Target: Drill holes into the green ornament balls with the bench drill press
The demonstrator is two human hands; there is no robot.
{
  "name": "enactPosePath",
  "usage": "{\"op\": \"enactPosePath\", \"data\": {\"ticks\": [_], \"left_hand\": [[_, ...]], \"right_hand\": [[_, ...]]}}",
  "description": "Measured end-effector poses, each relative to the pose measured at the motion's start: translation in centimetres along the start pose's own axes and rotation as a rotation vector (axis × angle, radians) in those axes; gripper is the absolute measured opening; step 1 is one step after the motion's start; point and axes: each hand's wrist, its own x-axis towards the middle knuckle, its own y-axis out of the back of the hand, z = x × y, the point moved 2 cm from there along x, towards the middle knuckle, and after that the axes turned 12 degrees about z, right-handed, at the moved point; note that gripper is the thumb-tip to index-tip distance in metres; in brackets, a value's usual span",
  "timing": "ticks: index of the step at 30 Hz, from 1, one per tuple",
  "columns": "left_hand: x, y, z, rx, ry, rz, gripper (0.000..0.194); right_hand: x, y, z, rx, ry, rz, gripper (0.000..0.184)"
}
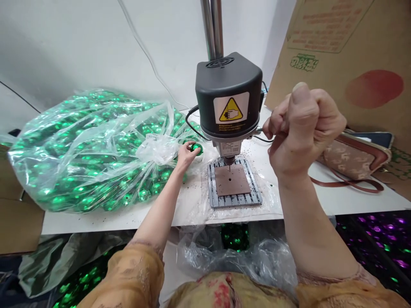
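Between the fingertips of my left hand point(185, 155) is a shiny green ball point(196, 149), held just left of a small black drill press point(229, 94). My right hand point(298, 128) is closed in a fist around the press's lever handle point(259, 130), most of which the fingers hide. A thin drill bit point(229, 168) points down over a brown board point(236, 188) with a dark hole in it. That board lies on the slotted metal base plate point(236, 202). Dark shavings are scattered around the base.
A large clear bag of green balls point(80, 154) fills the table's left side. At right stand a patterned purse point(356, 156) with a brown strap and a big cardboard box point(337, 55). Below the table edge are clear plastic point(205, 252) and purple balls point(382, 235).
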Motion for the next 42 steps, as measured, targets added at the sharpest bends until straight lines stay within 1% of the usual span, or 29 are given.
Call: {"op": "enactPosePath", "data": {"ticks": [3,5,7,8,11,13,15,17,19,22,26,30,33,37,40,42], "left_hand": [[-3.8,1.0,1.0,-0.293,0.039,-0.125,0.046],[-6.6,1.2,1.6,-0.421,0.046,-0.220,0.052],[-9.1,0.9,1.8,-0.436,0.017,-0.290,0.054],[-10.1,0.6,1.8,-0.419,-0.021,-0.303,0.053],[-12.0,-0.4,1.3,-0.326,-0.207,-0.285,0.044],[-12.5,-1.0,0.9,-0.266,-0.327,-0.263,0.037],[-12.7,-1.6,0.5,-0.227,-0.405,-0.248,0.033],[-12.8,-2.0,0.3,-0.217,-0.442,-0.230,0.032],[-12.9,-2.2,0.2,-0.227,-0.452,-0.217,0.032],[-13.1,-2.5,0.0,-0.250,-0.414,-0.221,0.037],[-13.7,-3.1,-0.5,-0.277,-0.264,-0.237,0.055],[-14.2,-3.6,-0.8,-0.355,-0.174,-0.265,0.058],[-14.2,-3.7,-0.8,-0.370,-0.163,-0.266,0.059],[-14.4,-3.6,-0.3,-0.357,-0.197,-0.269,0.059],[-14.9,-3.6,0.3,-0.378,-0.230,-0.298,0.057],[-15.2,-3.7,0.5,-0.400,-0.207,-0.321,0.056]], "right_hand": [[0.0,0.0,0.1,0.031,-0.005,0.011,0.046],[0.0,0.0,0.2,0.067,-0.026,0.026,0.045],[0.0,0.1,0.3,0.102,-0.056,0.038,0.045],[0.0,0.1,0.4,0.115,-0.066,0.041,0.045],[0.1,0.2,0.5,0.120,-0.078,0.039,0.046],[0.0,0.3,0.5,0.113,-0.076,0.035,0.047],[0.0,0.3,0.5,0.094,-0.072,0.027,0.048],[-0.1,0.4,0.5,0.079,-0.067,0.018,0.047],[-0.2,0.4,0.5,0.077,-0.060,0.016,0.047],[-0.2,0.4,0.5,0.094,-0.052,0.010,0.047],[-0.3,0.4,0.5,0.109,-0.049,0.010,0.047],[-0.3,0.4,0.5,0.084,-0.025,0.002,0.049],[-0.3,0.4,0.4,0.099,-0.024,0.001,0.048],[-0.4,0.4,0.6,0.082,-0.032,0.010,0.050],[-0.3,0.4,0.7,0.061,-0.045,0.016,0.052],[-0.3,0.5,0.8,0.053,-0.058,0.020,0.052]]}}
